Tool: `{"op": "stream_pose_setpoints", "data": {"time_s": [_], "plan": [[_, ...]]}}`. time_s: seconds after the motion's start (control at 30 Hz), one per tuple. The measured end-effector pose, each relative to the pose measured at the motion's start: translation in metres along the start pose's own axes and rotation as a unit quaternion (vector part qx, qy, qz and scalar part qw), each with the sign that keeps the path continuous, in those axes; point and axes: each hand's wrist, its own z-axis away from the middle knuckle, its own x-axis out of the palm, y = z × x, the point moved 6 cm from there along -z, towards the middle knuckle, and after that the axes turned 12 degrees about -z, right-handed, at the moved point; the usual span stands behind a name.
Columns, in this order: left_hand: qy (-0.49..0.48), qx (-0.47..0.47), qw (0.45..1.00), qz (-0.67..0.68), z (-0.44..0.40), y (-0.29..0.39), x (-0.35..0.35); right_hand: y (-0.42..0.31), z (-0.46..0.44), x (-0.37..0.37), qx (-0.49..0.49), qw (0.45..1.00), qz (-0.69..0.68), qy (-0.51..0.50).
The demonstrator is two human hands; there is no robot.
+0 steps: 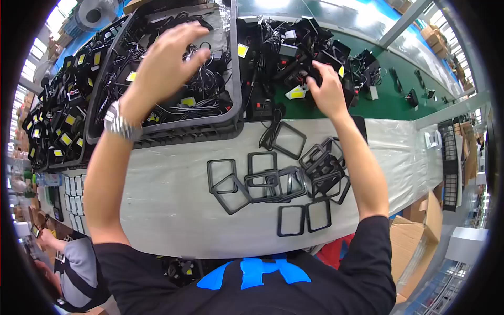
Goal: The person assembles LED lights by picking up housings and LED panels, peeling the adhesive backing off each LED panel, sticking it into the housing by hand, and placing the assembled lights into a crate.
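My left hand (170, 60), with a silver watch (122, 122) on the wrist, is over a grey plastic crate (237, 68). Its fingers and thumb are apart with nothing held. Beneath it in the crate lie black devices with yellow-and-white labels and coiled black cables (202, 79). My right hand (329, 93) reaches to a pile of black devices (286, 52) on the green surface. Its thumb and fingers are spread beside a black device (302, 71); whether they touch it I cannot tell. A yellow-and-white label (296, 93) shows just left of the thumb.
Several black rectangular frames (291, 220) lie on the pale covered table (168, 205), some overlapping. Another crate of labelled devices (65, 121) stands at far left. Loose cables and small parts sit on the green surface (388, 100). A cardboard box (415, 241) is at right; another person (79, 268) is at lower left.
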Motion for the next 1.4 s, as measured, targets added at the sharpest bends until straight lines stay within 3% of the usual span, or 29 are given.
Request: {"op": "stream_pose_setpoints", "data": {"time_s": [0.03, 0.07, 0.13, 0.23, 0.27, 0.37, 0.53, 0.67, 0.87, 0.97, 1.1, 1.27, 1.37, 1.4], "plan": [[-0.019, -0.015, 0.999, 0.048, 0.012, 0.017, -0.006, 0.004, -0.007, 0.006, -0.042, 0.998, 0.053, 0.015], [-0.025, -0.016, 0.996, 0.083, 0.023, 0.031, -0.012, 0.012, -0.012, 0.015, -0.024, 0.997, 0.068, -0.036], [0.006, 0.001, 0.989, 0.147, 0.045, 0.056, -0.021, 0.016, -0.020, 0.024, -0.013, 0.988, 0.099, -0.115], [0.050, 0.015, 0.974, 0.221, 0.073, 0.084, -0.026, 0.002, -0.022, 0.015, -0.050, 0.982, 0.127, -0.132], [0.051, 0.006, 0.968, 0.246, 0.080, 0.090, -0.023, 0.007, -0.021, 0.015, -0.068, 0.985, 0.107, -0.119], [0.004, -0.059, 0.934, 0.352, 0.100, 0.105, 0.003, 0.001, -0.018, 0.008, -0.007, 0.996, 0.040, -0.082], [-0.036, -0.079, 0.914, 0.395, 0.107, 0.118, 0.026, 0.008, -0.015, 0.003, 0.017, 0.997, -0.071, -0.034], [-0.073, -0.149, 0.863, 0.477, 0.108, 0.118, 0.045, 0.007, -0.014, -0.005, 0.084, 0.981, -0.172, -0.027], [-0.063, -0.178, 0.821, 0.539, 0.088, 0.135, 0.059, -0.038, -0.005, -0.023, 0.086, 0.980, -0.162, -0.081], [-0.068, -0.224, 0.816, 0.529, 0.065, 0.141, 0.052, -0.063, -0.001, -0.032, 0.058, 0.980, -0.153, -0.113], [-0.068, -0.163, 0.801, 0.572, 0.041, 0.154, 0.065, -0.099, 0.010, -0.040, -0.076, 0.977, -0.088, -0.179], [-0.096, -0.167, 0.723, 0.664, 0.039, 0.171, 0.051, -0.134, 0.024, -0.054, -0.110, 0.969, -0.110, -0.193], [-0.104, -0.180, 0.675, 0.708, 0.042, 0.177, 0.045, -0.131, 0.032, -0.058, 0.000, 0.972, -0.185, -0.146], [-0.082, -0.173, 0.677, 0.710, 0.043, 0.174, 0.051, -0.121, 0.036, -0.059, 0.033, 0.963, -0.252, -0.087]]}}
